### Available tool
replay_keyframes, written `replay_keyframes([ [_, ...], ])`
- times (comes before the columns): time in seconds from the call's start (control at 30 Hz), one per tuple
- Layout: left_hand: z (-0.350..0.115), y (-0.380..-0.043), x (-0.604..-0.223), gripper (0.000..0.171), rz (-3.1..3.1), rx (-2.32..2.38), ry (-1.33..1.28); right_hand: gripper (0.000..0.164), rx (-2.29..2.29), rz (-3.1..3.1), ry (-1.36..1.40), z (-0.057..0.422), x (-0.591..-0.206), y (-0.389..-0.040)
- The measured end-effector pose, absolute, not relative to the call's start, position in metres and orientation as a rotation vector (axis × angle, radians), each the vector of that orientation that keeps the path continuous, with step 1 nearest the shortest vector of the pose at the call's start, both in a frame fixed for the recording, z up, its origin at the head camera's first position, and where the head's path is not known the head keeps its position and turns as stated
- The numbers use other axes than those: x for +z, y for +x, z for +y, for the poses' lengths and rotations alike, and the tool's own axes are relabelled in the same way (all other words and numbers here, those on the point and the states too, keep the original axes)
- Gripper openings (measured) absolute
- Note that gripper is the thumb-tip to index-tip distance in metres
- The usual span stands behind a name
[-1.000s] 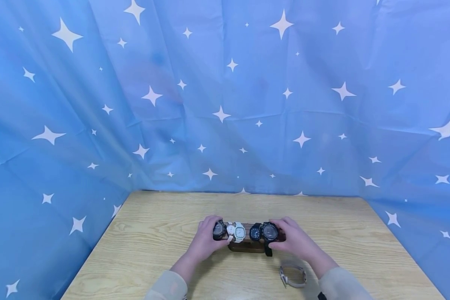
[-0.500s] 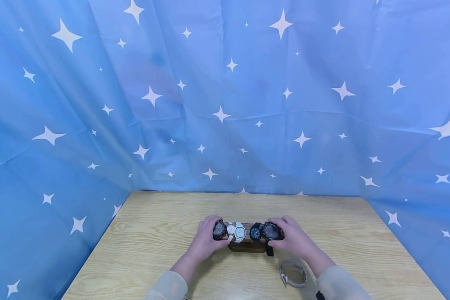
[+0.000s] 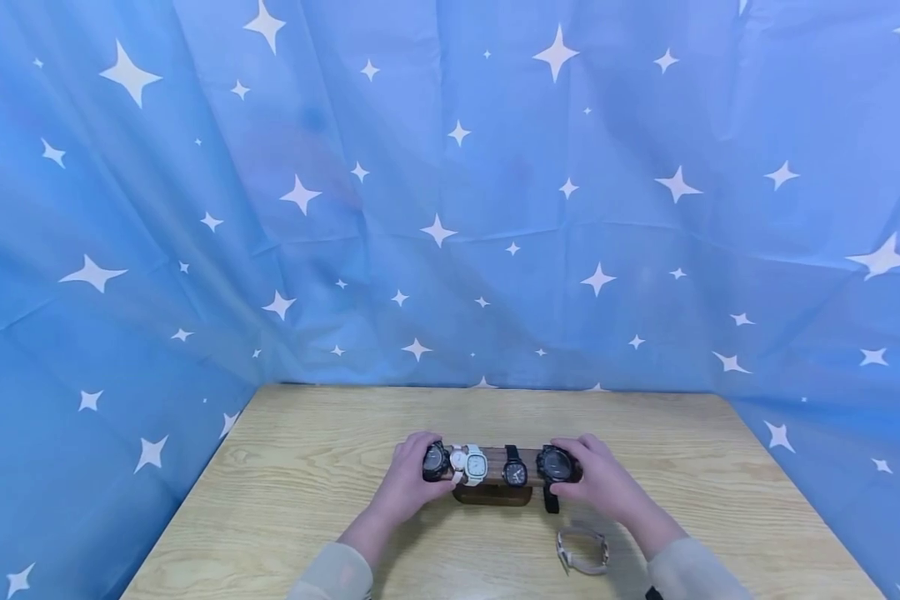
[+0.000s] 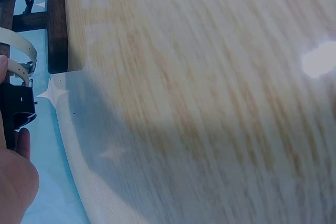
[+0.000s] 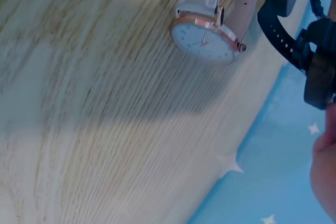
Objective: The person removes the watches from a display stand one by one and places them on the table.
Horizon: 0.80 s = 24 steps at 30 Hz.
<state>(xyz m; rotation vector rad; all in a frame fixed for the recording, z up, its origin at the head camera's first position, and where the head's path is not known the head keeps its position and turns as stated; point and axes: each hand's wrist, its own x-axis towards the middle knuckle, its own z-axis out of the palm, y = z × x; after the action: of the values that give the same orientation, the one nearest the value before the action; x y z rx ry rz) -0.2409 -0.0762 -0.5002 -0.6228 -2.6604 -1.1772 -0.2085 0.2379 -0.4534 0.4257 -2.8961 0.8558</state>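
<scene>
A dark wooden watch stand [image 3: 492, 496] holds several watches along its bar. At its left end, my left hand [image 3: 408, 477] grips a chunky black watch [image 3: 434, 461], thumb beside a small white-banded watch [image 3: 458, 461]. A white square watch [image 3: 476, 465] sits right of that. Past a bare stretch of bar is a black square-faced watch [image 3: 515, 474], its dial tipped toward the front. My right hand [image 3: 598, 475] pinches a round black watch [image 3: 557, 463] by its case at the bar's right end; its strap end hangs down in front. The palm sides of both hands are hidden.
A buckled wristwatch with a pale strap [image 3: 605, 552] lies on the wooden table [image 3: 330, 450], near my right forearm. Its rose-gold case and white dial [image 5: 203, 40] show in the right wrist view. A blue star-patterned curtain [image 3: 390, 192] rises behind the table.
My right hand has shifted right with the round black watch, widening the space beside the black square-faced watch, which has tipped forward and moved slightly right. My left hand keeps its grip.
</scene>
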Motion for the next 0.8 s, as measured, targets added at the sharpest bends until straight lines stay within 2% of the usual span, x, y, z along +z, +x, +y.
replay_keyframes([
  [0.57,-0.078,-0.242,-0.502,0.07,-2.656,-1.154,-0.637,0.068,0.816,-2.863,0.427,0.249,-0.457,-0.205],
  [0.8,-0.077,-0.243,-0.502,0.07,-2.647,-1.15,-0.638,0.076,0.796,-2.838,0.407,0.248,-0.458,-0.205],
])
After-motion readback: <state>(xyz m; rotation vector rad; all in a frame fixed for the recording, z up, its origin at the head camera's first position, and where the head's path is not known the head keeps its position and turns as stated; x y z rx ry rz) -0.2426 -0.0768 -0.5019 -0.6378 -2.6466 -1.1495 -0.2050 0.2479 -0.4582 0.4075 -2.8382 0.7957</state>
